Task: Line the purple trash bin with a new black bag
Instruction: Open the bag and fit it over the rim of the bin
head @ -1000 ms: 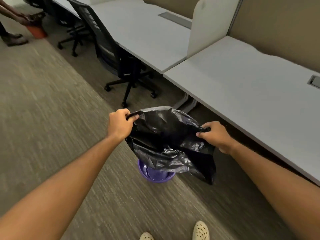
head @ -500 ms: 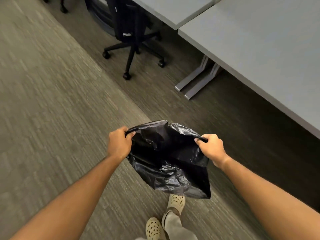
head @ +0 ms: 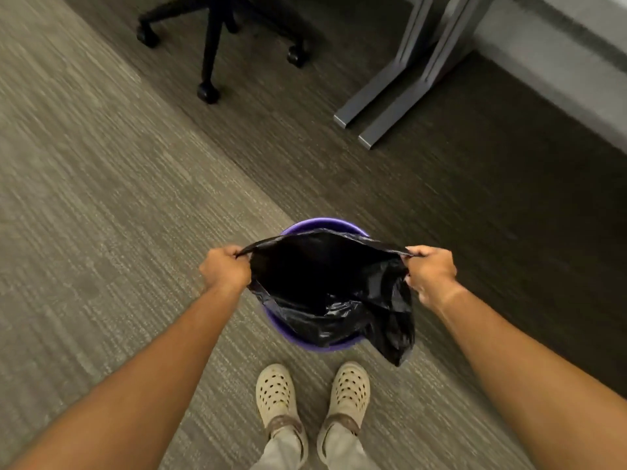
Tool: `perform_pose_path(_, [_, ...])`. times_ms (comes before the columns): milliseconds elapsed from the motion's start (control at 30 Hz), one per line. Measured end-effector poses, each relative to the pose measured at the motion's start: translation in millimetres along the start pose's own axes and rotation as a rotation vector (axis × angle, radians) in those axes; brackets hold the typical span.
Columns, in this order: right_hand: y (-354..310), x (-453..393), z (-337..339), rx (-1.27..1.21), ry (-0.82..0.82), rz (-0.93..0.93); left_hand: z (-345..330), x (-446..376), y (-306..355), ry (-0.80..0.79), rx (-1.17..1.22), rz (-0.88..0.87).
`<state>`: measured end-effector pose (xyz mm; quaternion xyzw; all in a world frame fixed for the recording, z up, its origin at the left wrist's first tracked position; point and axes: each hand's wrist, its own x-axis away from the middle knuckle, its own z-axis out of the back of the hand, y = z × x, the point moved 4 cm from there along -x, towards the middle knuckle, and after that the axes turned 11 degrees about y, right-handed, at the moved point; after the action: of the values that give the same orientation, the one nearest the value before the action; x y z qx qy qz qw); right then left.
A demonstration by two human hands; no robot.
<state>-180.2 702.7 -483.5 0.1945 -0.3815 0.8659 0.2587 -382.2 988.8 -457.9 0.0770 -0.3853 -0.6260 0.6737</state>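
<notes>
The purple trash bin [head: 323, 224] stands on the carpet just in front of my feet, mostly hidden under the black bag [head: 339, 300]. Only its far rim and a strip of its near wall show. I hold the bag's mouth stretched wide above the bin. My left hand [head: 225, 268] grips the left edge of the mouth and my right hand [head: 430, 271] grips the right edge. The bag's body sags down over the bin's opening, and one corner hangs outside the bin at the lower right.
A black office chair base [head: 212, 45] on castors stands at the back left. Grey desk legs [head: 400, 79] and a desk edge [head: 559, 45] run along the back right. My two feet in pale perforated clogs [head: 276, 395] are right behind the bin.
My view has tipped downward and the bin has come back into sight under the bag. Both hands have spread wider apart, opening the bag's mouth over the bin.
</notes>
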Motion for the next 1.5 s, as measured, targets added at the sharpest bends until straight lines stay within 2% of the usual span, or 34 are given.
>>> perform_pose_path(100, [13.9, -21.0, -22.2, -0.243, -0.018, -0.152, -32.4, -14.4, -19.3, -0.052, 0.294, 0.301])
perform_pose_path(233, [21.3, -37.1, -33.9, -0.276, 0.032, -0.129, -51.4, -32.2, -27.5, -0.034, 0.437, 0.405])
perform_pose_path(367, [7.7, -46.7, -51.7, -0.108, -0.061, 0.110, -63.0, -56.1, -28.7, 0.055, 0.374, 0.312])
perform_pose_path(533, [-18.1, -69.6, -83.3, -0.065, -0.106, 0.181, -76.1, -98.9, -24.0, 0.106, 0.210, 0.178])
perform_pose_path(800, [-29.4, -100.9, -138.9, -0.021, -0.118, 0.012, -104.6, -144.5, -17.1, 0.138, 0.001, 0.085])
perform_pose_path(933, [-8.1, -110.5, -150.4, 0.206, -0.221, -0.054, -117.0, -149.3, -40.2, 0.043, -0.156, 0.120])
perform_pose_path(1033, [10.8, -117.4, -138.0, 0.330, -0.177, -0.034, -122.2, -142.4, -63.2, -0.054, -0.309, 0.132])
perform_pose_path(1133, [31.0, -114.3, -115.7, 0.283, -0.125, -0.040, -120.7, -128.8, -82.4, -0.115, -0.271, 0.139])
perform_pose_path(1200, [43.0, -108.5, -99.5, 0.205, -0.076, 0.020, -115.4, -113.2, -94.0, -0.146, -0.197, 0.171])
perform_pose_path(1267, [57.7, -98.0, -84.4, 0.156, -0.044, 0.046, -106.7, -93.3, -102.3, -0.139, -0.115, 0.183])
perform_pose_path(1333, [74.8, -83.7, -70.6, 0.152, -0.044, 0.052, -96.0, -71.2, -106.8, -0.097, -0.083, 0.122])
perform_pose_path(1433, [97.3, -63.3, -55.9, 0.146, -0.133, -0.047, -83.8, -42.3, -112.6, -0.114, -0.112, 0.027])
perform_pose_path(1500, [108.4, -54.7, -48.8, 0.088, -0.226, -0.173, -78.9, -33.0, -118.4, -0.146, -0.101, 0.047])
